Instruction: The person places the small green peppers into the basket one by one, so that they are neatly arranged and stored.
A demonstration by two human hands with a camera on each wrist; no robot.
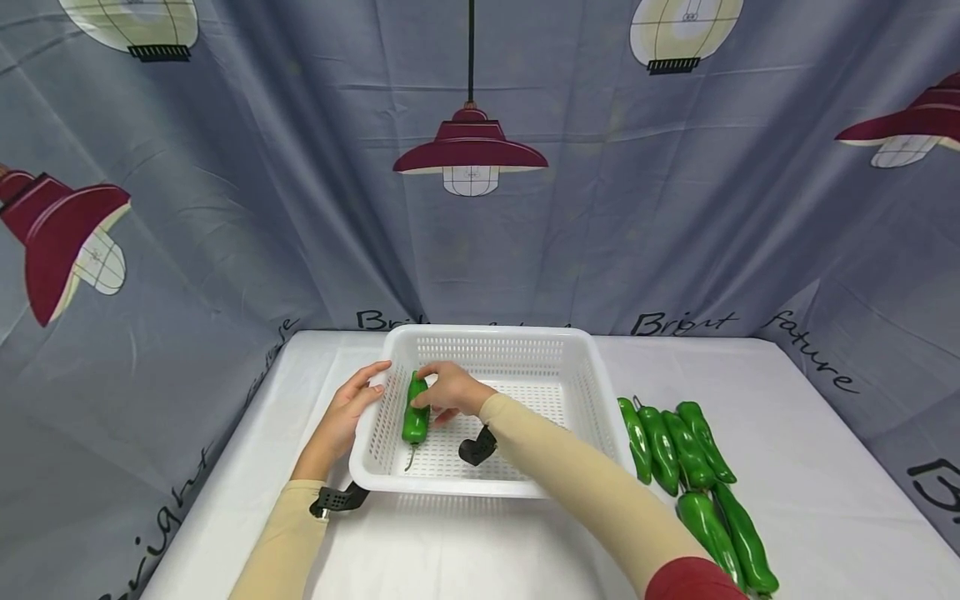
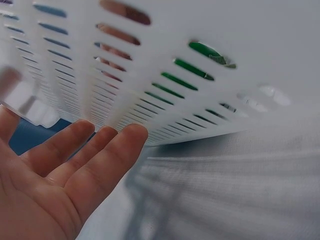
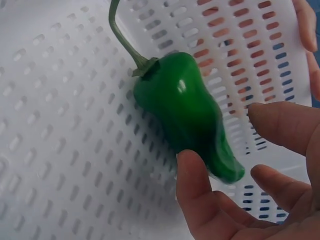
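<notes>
A green pepper (image 1: 415,423) with a long thin stem lies on the floor of a white perforated plastic basket (image 1: 480,485), along its left side. Over the pepper is my right hand (image 1: 456,388), thumb and fingers spread on either side of it. In the right wrist view the thumb overlaps the edge of the pepper (image 3: 175,100), while a gap separates the index finger from it. My left hand (image 1: 343,417) is at the basket's left rim. Its fingers (image 2: 107,165) extend nearly straight along the outside of the slotted wall in the left wrist view.
Several green peppers (image 1: 663,446) lie grouped on the white tablecloth (image 1: 817,483), right of the basket. Two more peppers (image 1: 742,533) lie nearer the front, close to the right sleeve. A grey curtain (image 1: 525,250) printed with lamps hangs behind the table.
</notes>
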